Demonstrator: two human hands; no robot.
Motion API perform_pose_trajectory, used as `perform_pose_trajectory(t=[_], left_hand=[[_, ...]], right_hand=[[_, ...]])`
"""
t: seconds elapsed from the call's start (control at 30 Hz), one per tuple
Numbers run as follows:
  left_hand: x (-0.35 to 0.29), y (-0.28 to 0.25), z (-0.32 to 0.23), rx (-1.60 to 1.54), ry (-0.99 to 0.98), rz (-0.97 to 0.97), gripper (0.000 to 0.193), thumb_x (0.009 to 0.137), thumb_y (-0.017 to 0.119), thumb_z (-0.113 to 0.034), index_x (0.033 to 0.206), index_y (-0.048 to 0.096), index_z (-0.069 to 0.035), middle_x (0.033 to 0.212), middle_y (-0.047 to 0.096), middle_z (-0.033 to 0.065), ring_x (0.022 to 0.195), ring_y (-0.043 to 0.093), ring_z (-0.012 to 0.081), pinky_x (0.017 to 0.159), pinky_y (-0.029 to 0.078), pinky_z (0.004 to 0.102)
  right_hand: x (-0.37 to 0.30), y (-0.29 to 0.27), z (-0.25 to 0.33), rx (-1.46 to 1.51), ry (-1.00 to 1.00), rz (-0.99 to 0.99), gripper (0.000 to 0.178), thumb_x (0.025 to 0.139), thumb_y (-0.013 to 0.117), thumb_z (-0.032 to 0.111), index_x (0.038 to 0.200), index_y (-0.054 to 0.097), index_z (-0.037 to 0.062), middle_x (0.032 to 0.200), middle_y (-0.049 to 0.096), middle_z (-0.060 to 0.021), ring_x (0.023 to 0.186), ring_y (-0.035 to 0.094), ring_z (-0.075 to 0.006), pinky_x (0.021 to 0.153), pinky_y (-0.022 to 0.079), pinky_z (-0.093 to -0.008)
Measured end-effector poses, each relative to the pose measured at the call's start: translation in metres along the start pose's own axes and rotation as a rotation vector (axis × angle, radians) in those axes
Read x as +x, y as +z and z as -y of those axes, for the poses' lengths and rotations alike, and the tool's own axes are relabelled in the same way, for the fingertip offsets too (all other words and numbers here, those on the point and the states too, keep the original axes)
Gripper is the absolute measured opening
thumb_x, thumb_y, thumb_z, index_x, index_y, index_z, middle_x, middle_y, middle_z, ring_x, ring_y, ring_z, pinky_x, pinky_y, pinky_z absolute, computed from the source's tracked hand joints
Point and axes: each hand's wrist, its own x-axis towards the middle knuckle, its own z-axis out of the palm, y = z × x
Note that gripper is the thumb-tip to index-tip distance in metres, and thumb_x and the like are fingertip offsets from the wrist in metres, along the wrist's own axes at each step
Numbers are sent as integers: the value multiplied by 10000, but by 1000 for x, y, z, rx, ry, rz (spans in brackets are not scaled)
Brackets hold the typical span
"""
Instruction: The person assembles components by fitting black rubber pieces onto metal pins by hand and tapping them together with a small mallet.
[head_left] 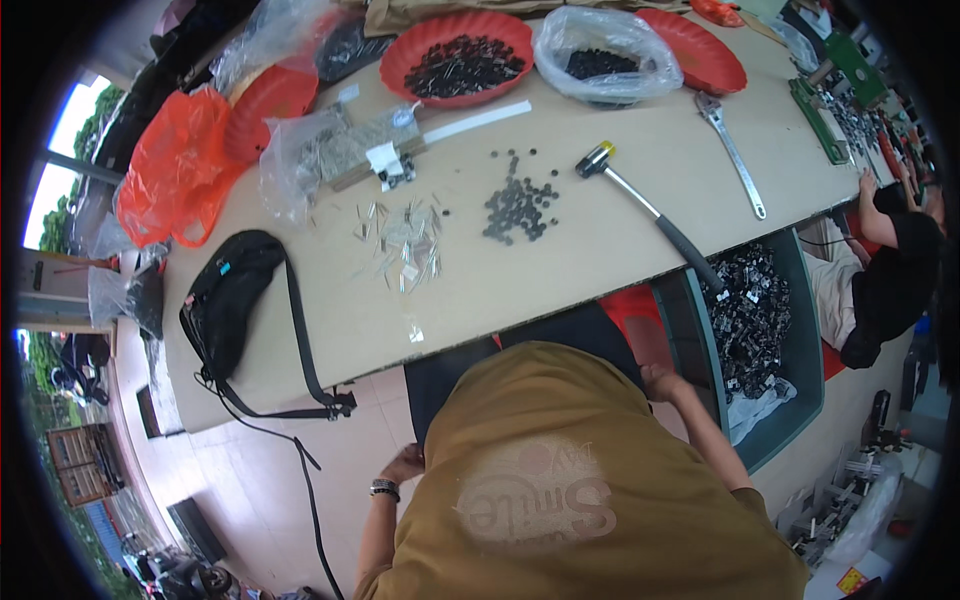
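Observation:
Both my hands are down off the table, one at each side of my body. My left hand (403,464), with a dark band at its wrist, is against the edge of my shirt and dark trousers; its fingers are mostly hidden. Beside my right thigh, my right hand (662,383) has its fingers curled in, near a green bin (810,345) of small black metal parts (750,310). What those fingers hold, if anything, is too small to make out. On the table lie small black round pieces (518,208), thin metal pins (405,240) and a hammer (640,200).
Along the table's far side are a red tray (395,75) of black parts, a clear bag (640,65) and a red bag (180,170). An adjustable wrench (733,155) lies at the right, a black waist bag (225,310) at the left. Another person (895,270) sits far right.

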Motion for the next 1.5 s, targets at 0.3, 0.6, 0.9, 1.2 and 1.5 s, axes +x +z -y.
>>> perform_pose_trajectory(t=[0.3, 0.6, 0.9, 1.2, 1.5], left_hand=[[-73, -68, -119, 209, 344, -353, 124, 834, 783, -150, 929, 796, -71, 804, 724, 137, 755, 703, 334, 719, 569, 398], [-71, -94, -186, -67, 732, -514, 80, 862, 757, -78, 925, 741, -33, 780, 683, 100, 718, 641, 298, 691, 526, 402], [-49, -105, -200, -112, 784, -549, 119, 838, 778, -61, 947, 745, -27, 741, 645, 95, 689, 607, 281, 683, 508, 386], [-22, -105, -228, -188, 810, -688, 153, 794, 807, -16, 942, 768, -19, 759, 676, 103, 689, 603, 257, 672, 508, 368], [-16, -103, -223, -53, 765, -946, 195, 768, 801, 4, 958, 769, -28, 804, 680, 85, 846, 594, 283, 772, 507, 389]], right_hand=[[-78, -263, 195, 425, -631, -614, 57, 893, 667, 90, 904, 664, 35, 855, 673, -135, 781, 671, -368, 695, 523, -465], [39, -285, 268, 172, -843, -870, 204, 886, 665, 58, 1081, 720, 86, 973, 609, -79, 835, 672, -310, 675, 546, -420], [33, -273, 236, 223, -742, -878, 177, 885, 667, 81, 1053, 722, 92, 972, 622, -66, 849, 686, -290, 694, 560, -415], [34, -289, 261, 216, -782, -818, 282, 875, 620, 22, 1120, 723, 117, 966, 599, -72, 841, 681, -292, 690, 559, -400], [11, -283, 234, 208, -711, -826, 320, 851, 600, -39, 1113, 710, 107, 984, 594, -76, 832, 674, -294, 679, 559, -402]])
